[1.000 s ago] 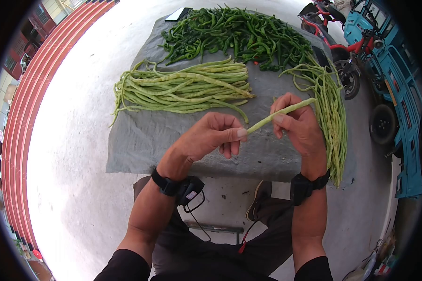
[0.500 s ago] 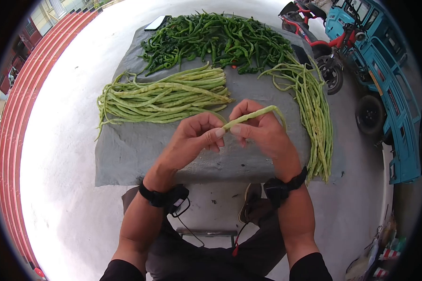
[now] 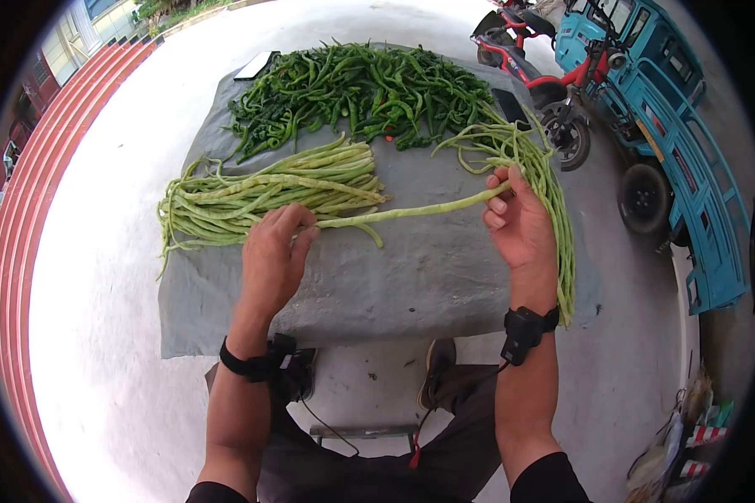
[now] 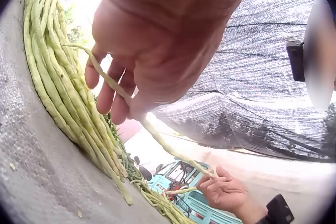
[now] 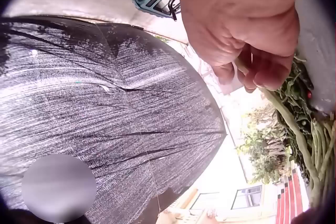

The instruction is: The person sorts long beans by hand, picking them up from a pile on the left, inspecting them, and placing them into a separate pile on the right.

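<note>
A single long green bean (image 3: 411,212) spans between both hands over the grey cloth (image 3: 394,293), nearly straight. My left hand (image 3: 270,260) pinches it toward its left end; in the left wrist view the bean's thin tip (image 4: 79,47) sticks out past the fingers. The right hand (image 3: 524,226) grips the other end between thumb and curled fingers, beside a bundle of long beans (image 3: 558,235) on the right. Just behind the left hand lies a larger bundle of long beans (image 3: 264,193), laid side by side.
A heap of green chilli peppers (image 3: 361,92) covers the cloth's far side. Flat phone-like objects, one pale (image 3: 257,65) and one dark (image 3: 510,109), lie at its edges. A red bike (image 3: 554,75) and a blue cargo tricycle (image 3: 675,159) stand at right, red steps (image 3: 67,168) at left.
The hands, close together half a second ago, have moved apart, left hand leftward and right hand rightward. The bean, bent over the right hand before, now stretches between them. The head view has shifted.
</note>
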Action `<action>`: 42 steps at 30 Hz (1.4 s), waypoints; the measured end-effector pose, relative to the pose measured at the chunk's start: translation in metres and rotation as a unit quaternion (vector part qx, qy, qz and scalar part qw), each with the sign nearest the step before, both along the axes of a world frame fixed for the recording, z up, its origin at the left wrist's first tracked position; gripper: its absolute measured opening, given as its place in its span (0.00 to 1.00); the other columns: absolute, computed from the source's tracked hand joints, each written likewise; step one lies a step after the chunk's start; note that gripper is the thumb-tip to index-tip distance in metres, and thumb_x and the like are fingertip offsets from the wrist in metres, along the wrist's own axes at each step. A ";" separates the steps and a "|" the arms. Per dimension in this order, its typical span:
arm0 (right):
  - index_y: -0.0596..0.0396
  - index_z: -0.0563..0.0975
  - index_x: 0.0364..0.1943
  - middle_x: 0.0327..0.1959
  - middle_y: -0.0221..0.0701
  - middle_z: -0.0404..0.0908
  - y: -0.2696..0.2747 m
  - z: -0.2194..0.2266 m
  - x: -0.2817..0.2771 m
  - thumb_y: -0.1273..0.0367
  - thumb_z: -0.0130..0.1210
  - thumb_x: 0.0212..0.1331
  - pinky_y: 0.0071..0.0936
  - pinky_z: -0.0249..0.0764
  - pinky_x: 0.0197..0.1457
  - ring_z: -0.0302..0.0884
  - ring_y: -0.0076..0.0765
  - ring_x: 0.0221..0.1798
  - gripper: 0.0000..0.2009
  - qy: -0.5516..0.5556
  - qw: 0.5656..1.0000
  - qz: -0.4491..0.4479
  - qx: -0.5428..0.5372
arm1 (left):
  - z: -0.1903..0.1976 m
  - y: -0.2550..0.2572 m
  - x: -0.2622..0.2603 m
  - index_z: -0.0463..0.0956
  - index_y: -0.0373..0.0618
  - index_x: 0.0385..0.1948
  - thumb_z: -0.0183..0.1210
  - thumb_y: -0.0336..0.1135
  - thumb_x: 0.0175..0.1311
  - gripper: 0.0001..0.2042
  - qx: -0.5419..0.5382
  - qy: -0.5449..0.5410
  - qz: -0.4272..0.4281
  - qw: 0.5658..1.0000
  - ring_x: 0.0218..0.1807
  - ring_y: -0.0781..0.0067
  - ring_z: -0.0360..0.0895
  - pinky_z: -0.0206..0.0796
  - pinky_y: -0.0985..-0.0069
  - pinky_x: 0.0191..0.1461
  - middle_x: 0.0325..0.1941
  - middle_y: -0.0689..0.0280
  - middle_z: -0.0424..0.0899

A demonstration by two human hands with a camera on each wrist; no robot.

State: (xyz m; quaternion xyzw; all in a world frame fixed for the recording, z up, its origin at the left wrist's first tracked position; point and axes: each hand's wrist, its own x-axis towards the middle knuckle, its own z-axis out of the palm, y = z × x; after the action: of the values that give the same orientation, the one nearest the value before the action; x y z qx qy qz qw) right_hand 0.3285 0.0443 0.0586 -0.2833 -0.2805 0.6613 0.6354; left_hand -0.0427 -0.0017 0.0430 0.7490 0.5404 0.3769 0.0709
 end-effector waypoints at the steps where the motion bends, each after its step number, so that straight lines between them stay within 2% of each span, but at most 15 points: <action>1: 0.55 0.82 0.50 0.42 0.32 0.84 0.000 0.001 0.005 0.59 0.65 0.78 0.23 0.70 0.30 0.74 0.23 0.31 0.13 -0.001 1.000 -0.005 0.000 | 0.002 0.000 0.000 0.81 0.44 0.45 0.65 0.29 0.70 0.06 -0.009 0.018 0.012 1.000 0.52 0.49 0.84 0.71 0.58 0.55 0.46 0.59 0.89; 3: 0.54 0.82 0.51 0.42 0.32 0.84 -0.001 0.002 0.014 0.60 0.64 0.79 0.24 0.71 0.30 0.75 0.23 0.31 0.13 -0.002 1.000 -0.017 0.002 | 0.009 -0.002 -0.001 0.82 0.43 0.46 0.65 0.29 0.71 0.06 -0.024 0.054 0.037 0.998 0.55 0.48 0.85 0.72 0.58 0.59 0.48 0.57 0.90; 6: 0.54 0.82 0.52 0.42 0.32 0.86 -0.001 0.001 0.029 0.60 0.61 0.80 0.25 0.71 0.33 0.76 0.24 0.32 0.12 -0.039 0.998 -0.050 0.019 | 0.003 0.002 -0.006 0.83 0.47 0.46 0.65 0.30 0.70 0.07 0.034 0.080 0.047 0.995 0.52 0.53 0.84 0.67 0.61 0.59 0.45 0.61 0.89; 12: 0.55 0.83 0.53 0.44 0.34 0.87 -0.008 0.005 0.038 0.59 0.59 0.82 0.25 0.74 0.32 0.78 0.21 0.33 0.13 -0.142 0.984 -0.103 0.041 | -0.003 0.005 -0.012 0.84 0.48 0.43 0.65 0.30 0.70 0.05 0.073 0.113 0.075 0.988 0.51 0.55 0.85 0.67 0.59 0.59 0.45 0.63 0.90; 15: 0.57 0.84 0.52 0.40 0.30 0.85 -0.016 0.013 0.031 0.59 0.57 0.83 0.22 0.75 0.31 0.77 0.18 0.30 0.15 -0.292 0.946 -0.137 0.023 | -0.006 0.006 -0.014 0.84 0.48 0.43 0.66 0.31 0.69 0.05 0.076 0.125 0.080 0.986 0.49 0.53 0.86 0.69 0.60 0.57 0.43 0.63 0.90; 18: 0.58 0.85 0.51 0.35 0.27 0.83 -0.019 0.009 0.047 0.59 0.59 0.82 0.18 0.73 0.26 0.74 0.15 0.25 0.15 -0.436 0.894 -0.097 0.019 | -0.003 0.004 -0.009 0.84 0.48 0.43 0.67 0.32 0.69 0.05 -0.001 0.099 0.102 0.990 0.45 0.51 0.87 0.73 0.59 0.51 0.42 0.62 0.90; 21: 0.58 0.85 0.50 0.31 0.25 0.81 -0.023 0.010 0.058 0.61 0.61 0.81 0.17 0.71 0.23 0.72 0.15 0.20 0.13 -0.414 0.908 -0.060 0.025 | 0.000 0.003 -0.002 0.82 0.46 0.44 0.66 0.31 0.70 0.06 -0.035 0.074 0.108 0.991 0.42 0.48 0.87 0.75 0.58 0.47 0.41 0.58 0.90; 24: 0.58 0.85 0.50 0.31 0.24 0.82 -0.032 0.019 0.068 0.62 0.63 0.79 0.18 0.75 0.26 0.76 0.16 0.23 0.12 -0.352 0.932 -0.069 0.046 | 0.001 0.001 0.009 0.79 0.43 0.46 0.63 0.26 0.71 0.06 -0.019 0.041 0.075 0.996 0.39 0.56 0.88 0.77 0.61 0.44 0.39 0.58 0.88; 27: 0.58 0.86 0.52 0.35 0.29 0.85 -0.043 0.029 0.081 0.60 0.64 0.77 0.20 0.79 0.32 0.82 0.19 0.31 0.14 -0.301 0.948 -0.094 0.048 | 0.005 -0.001 0.028 0.75 0.42 0.49 0.58 0.22 0.73 0.08 -0.141 -0.128 -0.003 0.982 0.39 0.67 0.85 0.79 0.68 0.42 0.40 0.61 0.85; 30: 0.58 0.83 0.58 0.43 0.34 0.88 -0.055 0.038 0.101 0.59 0.60 0.80 0.27 0.84 0.41 0.86 0.26 0.41 0.17 -0.248 0.958 -0.134 0.055 | -0.003 0.012 0.048 0.73 0.41 0.51 0.55 0.20 0.74 0.09 -0.102 -0.174 -0.092 0.975 0.41 0.76 0.81 0.80 0.72 0.40 0.42 0.65 0.81; 33: 0.59 0.81 0.64 0.53 0.39 0.88 -0.064 0.036 0.125 0.54 0.55 0.81 0.33 0.84 0.52 0.86 0.33 0.52 0.23 -0.221 0.958 -0.158 0.087 | 0.018 0.030 0.083 0.72 0.42 0.51 0.55 0.20 0.74 0.09 -0.112 -0.165 -0.136 0.970 0.41 0.76 0.80 0.82 0.72 0.42 0.44 0.65 0.79; 34: 0.60 0.80 0.65 0.55 0.40 0.88 -0.067 0.037 0.130 0.54 0.54 0.82 0.34 0.84 0.54 0.86 0.34 0.54 0.24 -0.211 0.958 -0.171 0.091 | 0.026 0.041 0.095 0.72 0.43 0.50 0.53 0.19 0.73 0.10 -0.099 -0.156 -0.169 0.968 0.41 0.72 0.84 0.80 0.69 0.41 0.42 0.62 0.80; 37: 0.60 0.79 0.67 0.60 0.43 0.87 -0.074 0.036 0.143 0.53 0.52 0.83 0.36 0.83 0.58 0.86 0.37 0.58 0.25 -0.192 0.954 -0.205 0.102 | 0.055 0.078 0.126 0.75 0.45 0.48 0.51 0.18 0.70 0.11 -0.101 -0.036 -0.178 0.978 0.44 0.59 0.87 0.78 0.63 0.44 0.43 0.59 0.83; 40: 0.60 0.79 0.69 0.63 0.43 0.86 -0.081 0.037 0.152 0.53 0.51 0.83 0.38 0.81 0.61 0.85 0.38 0.61 0.26 -0.194 0.948 -0.225 0.112 | 0.072 0.124 0.162 0.77 0.43 0.48 0.54 0.24 0.72 0.07 0.061 0.057 -0.212 0.974 0.42 0.61 0.87 0.76 0.61 0.45 0.42 0.59 0.83; 42: 0.60 0.78 0.70 0.64 0.42 0.86 -0.085 0.039 0.156 0.54 0.51 0.83 0.38 0.81 0.62 0.85 0.38 0.61 0.26 -0.190 0.944 -0.239 0.124 | 0.090 0.149 0.190 0.80 0.45 0.51 0.56 0.25 0.72 0.10 0.082 0.080 -0.201 0.973 0.48 0.58 0.87 0.76 0.59 0.53 0.48 0.59 0.86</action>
State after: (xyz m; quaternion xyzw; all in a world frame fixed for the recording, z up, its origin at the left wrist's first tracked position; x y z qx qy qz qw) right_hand 0.4840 -0.0412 0.0974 -0.3818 -0.3998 0.3836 0.7398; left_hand 0.1477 0.1475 0.1334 0.8731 0.3501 0.3369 0.0398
